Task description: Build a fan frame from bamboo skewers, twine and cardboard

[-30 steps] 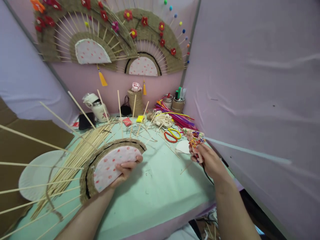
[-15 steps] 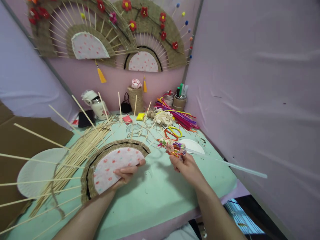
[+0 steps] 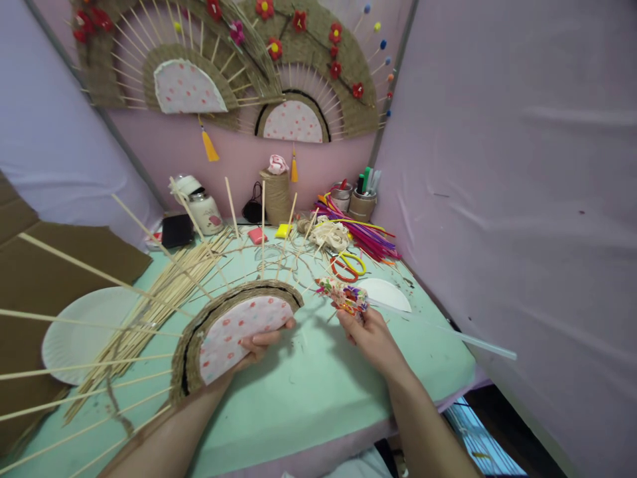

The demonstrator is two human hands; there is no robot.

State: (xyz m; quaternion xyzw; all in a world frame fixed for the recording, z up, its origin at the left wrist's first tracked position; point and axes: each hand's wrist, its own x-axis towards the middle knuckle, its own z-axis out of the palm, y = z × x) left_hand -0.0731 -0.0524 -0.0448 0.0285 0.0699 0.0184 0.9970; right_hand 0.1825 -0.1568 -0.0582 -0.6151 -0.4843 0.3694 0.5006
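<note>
A half-round fan base (image 3: pixel 243 332), white with red spots and edged in twine with a black line, rests in my left hand (image 3: pixel 261 346). My fingers lie across its flat side, closed on it. Thin wooden sticks (image 3: pixel 94 265) spread outward from its rim. In my right hand (image 3: pixel 365 332) is a flower-patterned hot glue gun (image 3: pixel 348 295), gripped by its handle. Its nozzle points left toward the fan's right end, a little apart from it. From its back sticks out a long clear glue stick (image 3: pixel 488 345).
Loose sticks (image 3: pixel 149 318) lie beside a white paper plate (image 3: pixel 74 332) at left. Scissors (image 3: pixel 348 265), a half plate (image 3: pixel 385 294), pipe cleaners (image 3: pixel 368 236), a twine roll (image 3: pixel 276 197) and a bottle (image 3: pixel 206 211) stand or lie farther back. Finished fans (image 3: pixel 355 109) hang on the wall.
The view has shifted slightly, so the surroundings sit farther right. The fan base has tilted a little, its sticks swinging right. The glue gun stays near the fan's right end.
</note>
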